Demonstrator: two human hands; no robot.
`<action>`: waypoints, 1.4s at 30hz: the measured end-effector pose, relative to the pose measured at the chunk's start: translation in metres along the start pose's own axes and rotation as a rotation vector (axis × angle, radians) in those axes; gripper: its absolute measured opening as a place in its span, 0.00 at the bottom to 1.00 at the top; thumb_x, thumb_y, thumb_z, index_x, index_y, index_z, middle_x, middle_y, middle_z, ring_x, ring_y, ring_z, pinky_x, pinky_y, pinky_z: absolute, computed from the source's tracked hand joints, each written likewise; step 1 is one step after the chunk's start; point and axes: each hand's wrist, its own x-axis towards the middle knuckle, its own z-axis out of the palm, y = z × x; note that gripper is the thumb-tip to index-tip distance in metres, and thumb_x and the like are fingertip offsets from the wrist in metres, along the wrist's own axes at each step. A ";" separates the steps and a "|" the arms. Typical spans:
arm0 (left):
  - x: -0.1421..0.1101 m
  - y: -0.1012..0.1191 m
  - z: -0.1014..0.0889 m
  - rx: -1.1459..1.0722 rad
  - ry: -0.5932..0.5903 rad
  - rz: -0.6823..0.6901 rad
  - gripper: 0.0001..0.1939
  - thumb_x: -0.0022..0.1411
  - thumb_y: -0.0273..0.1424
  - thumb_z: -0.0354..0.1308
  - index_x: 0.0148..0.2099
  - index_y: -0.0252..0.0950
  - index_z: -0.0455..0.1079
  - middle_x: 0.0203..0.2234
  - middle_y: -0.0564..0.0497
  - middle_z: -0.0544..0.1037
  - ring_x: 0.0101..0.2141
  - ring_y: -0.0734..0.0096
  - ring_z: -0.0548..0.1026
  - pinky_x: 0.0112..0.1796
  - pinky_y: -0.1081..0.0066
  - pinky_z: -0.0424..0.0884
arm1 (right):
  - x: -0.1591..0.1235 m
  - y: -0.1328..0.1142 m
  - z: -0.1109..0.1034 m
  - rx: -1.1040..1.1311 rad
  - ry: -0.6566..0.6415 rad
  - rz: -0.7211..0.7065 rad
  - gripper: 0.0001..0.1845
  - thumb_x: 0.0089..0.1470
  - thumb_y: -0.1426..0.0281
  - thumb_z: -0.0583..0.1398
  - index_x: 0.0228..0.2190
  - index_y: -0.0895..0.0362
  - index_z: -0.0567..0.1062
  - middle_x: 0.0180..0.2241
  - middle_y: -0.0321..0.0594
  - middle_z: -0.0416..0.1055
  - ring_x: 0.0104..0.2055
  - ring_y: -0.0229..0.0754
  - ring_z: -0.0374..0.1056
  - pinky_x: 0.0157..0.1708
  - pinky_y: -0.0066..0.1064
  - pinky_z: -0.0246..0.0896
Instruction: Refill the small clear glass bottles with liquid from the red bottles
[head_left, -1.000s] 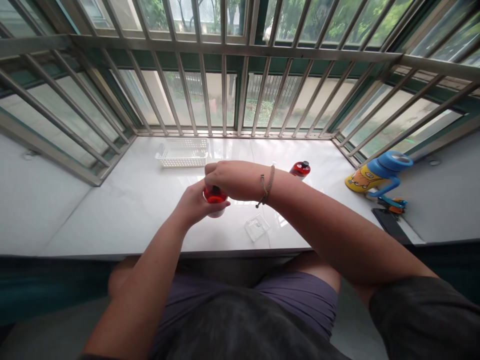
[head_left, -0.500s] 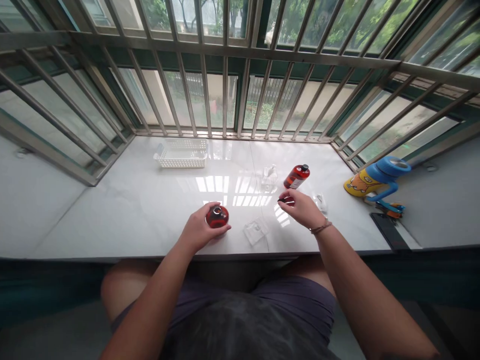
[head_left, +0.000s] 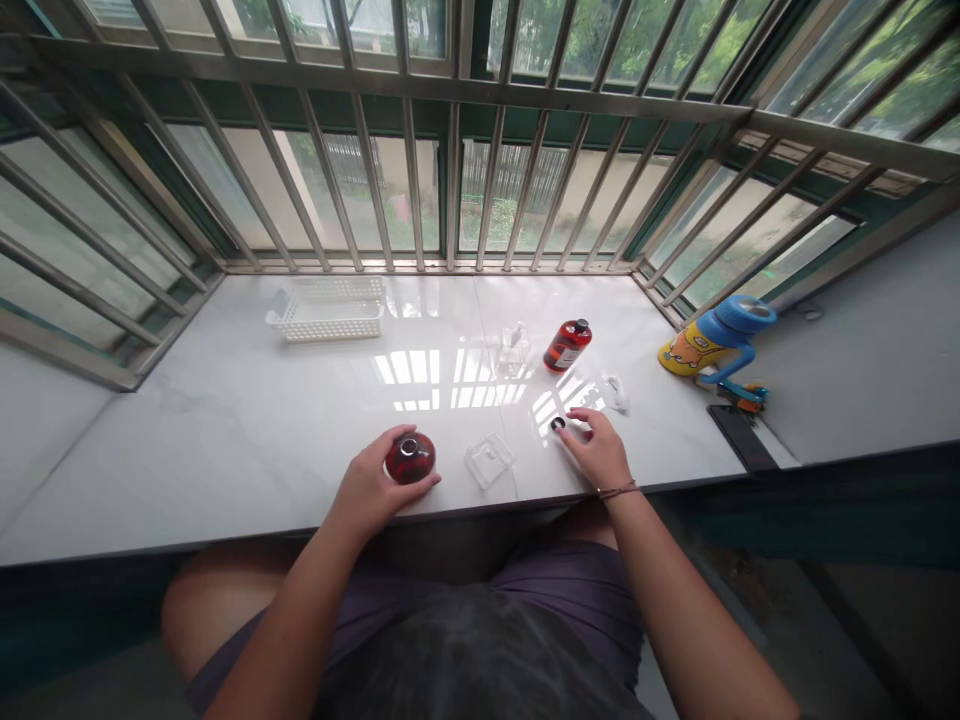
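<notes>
left hand (head_left: 373,483): fingers curled around amber bottle (head_left: 410,458) | right hand (head_left: 596,450): fingers part-open, holding nothing, small black cap (head_left: 557,424) just beside fingertips

This looks like a home's window bay. Steel security bars (head_left: 450,200) stand behind a white marble ledge (head_left: 225,450), which holds a yellow cartoon-printed bottle with a blue lid (head_left: 686,350).

Steel bars (head_left: 451,200) stand in front of a big window with green frames (head_left: 480,115). Green trees (head_left: 540,30) and bright daylight show outside. A shiny white marble sill (head_left: 247,440) runs below, above a dark green front (head_left: 787,510) and a gray floor (head_left: 825,640).
</notes>
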 end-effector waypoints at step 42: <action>0.007 0.013 0.117 0.000 -0.080 0.151 0.45 0.52 0.39 0.78 0.67 0.38 0.62 0.63 0.37 0.72 0.65 0.44 0.69 0.65 0.42 0.66 | -0.096 -0.128 -0.025 0.324 -0.056 0.139 0.44 0.46 0.57 0.75 0.60 0.52 0.67 0.52 0.50 0.77 0.48 0.55 0.79 0.47 0.47 0.78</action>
